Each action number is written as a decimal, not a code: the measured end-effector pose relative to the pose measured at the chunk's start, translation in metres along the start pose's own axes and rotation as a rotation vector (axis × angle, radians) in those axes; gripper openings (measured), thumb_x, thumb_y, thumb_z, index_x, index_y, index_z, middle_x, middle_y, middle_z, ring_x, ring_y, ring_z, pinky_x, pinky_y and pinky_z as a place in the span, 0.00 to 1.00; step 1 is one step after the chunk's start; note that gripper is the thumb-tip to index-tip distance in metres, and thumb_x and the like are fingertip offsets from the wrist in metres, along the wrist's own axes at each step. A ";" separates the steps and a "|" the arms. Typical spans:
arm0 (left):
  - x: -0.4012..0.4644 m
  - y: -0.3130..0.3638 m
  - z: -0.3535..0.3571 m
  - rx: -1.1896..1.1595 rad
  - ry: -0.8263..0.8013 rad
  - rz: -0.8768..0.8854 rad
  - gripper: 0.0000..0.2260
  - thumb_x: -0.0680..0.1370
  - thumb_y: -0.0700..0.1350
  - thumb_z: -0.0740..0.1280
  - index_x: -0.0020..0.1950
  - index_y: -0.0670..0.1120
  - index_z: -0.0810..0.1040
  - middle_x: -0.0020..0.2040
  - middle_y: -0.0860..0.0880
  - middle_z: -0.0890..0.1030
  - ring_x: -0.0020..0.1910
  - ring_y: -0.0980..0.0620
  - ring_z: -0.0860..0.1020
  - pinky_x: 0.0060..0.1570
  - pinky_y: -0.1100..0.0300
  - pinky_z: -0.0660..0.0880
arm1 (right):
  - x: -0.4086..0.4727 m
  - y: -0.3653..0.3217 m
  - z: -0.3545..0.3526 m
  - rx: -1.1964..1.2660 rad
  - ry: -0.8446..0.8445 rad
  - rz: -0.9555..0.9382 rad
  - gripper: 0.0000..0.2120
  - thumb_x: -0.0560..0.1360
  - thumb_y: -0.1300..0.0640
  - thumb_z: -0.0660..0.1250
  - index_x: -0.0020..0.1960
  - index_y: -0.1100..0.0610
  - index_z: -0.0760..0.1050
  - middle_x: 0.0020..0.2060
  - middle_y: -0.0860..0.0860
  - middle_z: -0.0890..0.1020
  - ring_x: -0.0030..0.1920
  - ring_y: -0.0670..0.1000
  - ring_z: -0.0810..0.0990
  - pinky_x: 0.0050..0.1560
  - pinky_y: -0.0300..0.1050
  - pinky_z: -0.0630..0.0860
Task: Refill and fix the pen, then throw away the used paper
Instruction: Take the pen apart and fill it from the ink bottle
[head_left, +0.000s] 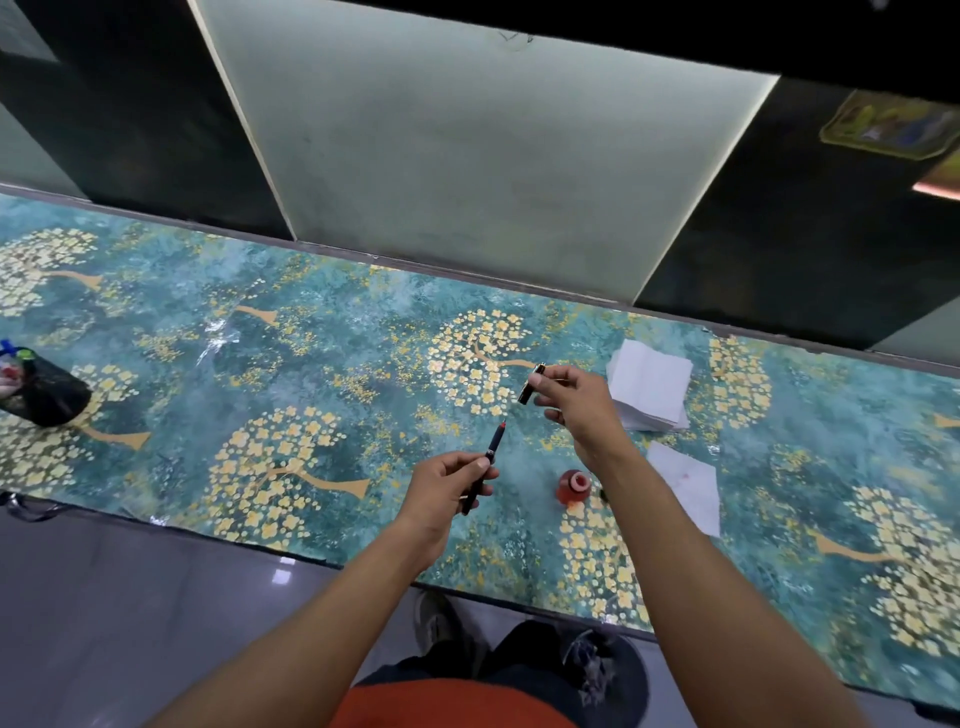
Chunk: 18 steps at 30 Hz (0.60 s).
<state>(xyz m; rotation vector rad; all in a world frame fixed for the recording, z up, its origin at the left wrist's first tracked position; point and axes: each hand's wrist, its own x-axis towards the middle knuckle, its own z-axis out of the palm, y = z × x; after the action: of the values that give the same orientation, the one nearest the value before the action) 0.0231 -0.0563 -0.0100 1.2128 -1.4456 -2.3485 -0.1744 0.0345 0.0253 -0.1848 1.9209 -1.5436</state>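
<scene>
Reassembly looks in hand: left hand (451, 480) grips the pen (484, 466), red tip pointing far; right hand (571, 397) pinches the cap (531, 384) just beyond it. Ink bottle (572, 487) stands near, papers (650, 383) right. Next: line up the cap and tip

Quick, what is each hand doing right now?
Left hand: fingers grip the thin black pen body with a red tip.
Right hand: fingers pinch a short black-and-gold pen piece.
</scene>
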 end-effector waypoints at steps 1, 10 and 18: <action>0.001 -0.001 0.003 0.001 -0.007 0.001 0.07 0.79 0.40 0.70 0.55 0.38 0.84 0.44 0.45 0.88 0.38 0.50 0.83 0.40 0.56 0.74 | -0.003 -0.002 -0.004 0.030 -0.003 0.004 0.06 0.76 0.54 0.77 0.46 0.53 0.80 0.42 0.49 0.86 0.39 0.47 0.84 0.45 0.47 0.75; 0.003 -0.002 0.023 0.029 -0.063 -0.001 0.08 0.79 0.41 0.71 0.55 0.38 0.84 0.45 0.44 0.88 0.38 0.50 0.83 0.39 0.59 0.74 | -0.022 0.002 -0.019 -0.014 -0.005 -0.002 0.06 0.75 0.55 0.77 0.46 0.55 0.81 0.41 0.50 0.86 0.36 0.45 0.84 0.43 0.45 0.76; 0.005 0.000 0.027 0.014 -0.082 0.005 0.08 0.79 0.42 0.71 0.55 0.40 0.84 0.47 0.44 0.88 0.39 0.51 0.84 0.42 0.56 0.75 | -0.028 0.005 -0.017 -0.078 -0.054 -0.041 0.07 0.74 0.57 0.78 0.45 0.55 0.81 0.39 0.51 0.86 0.36 0.46 0.83 0.38 0.40 0.75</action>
<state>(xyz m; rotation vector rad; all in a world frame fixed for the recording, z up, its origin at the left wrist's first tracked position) 0.0014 -0.0405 -0.0066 1.1262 -1.4899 -2.4157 -0.1606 0.0635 0.0333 -0.2980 1.9476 -1.4756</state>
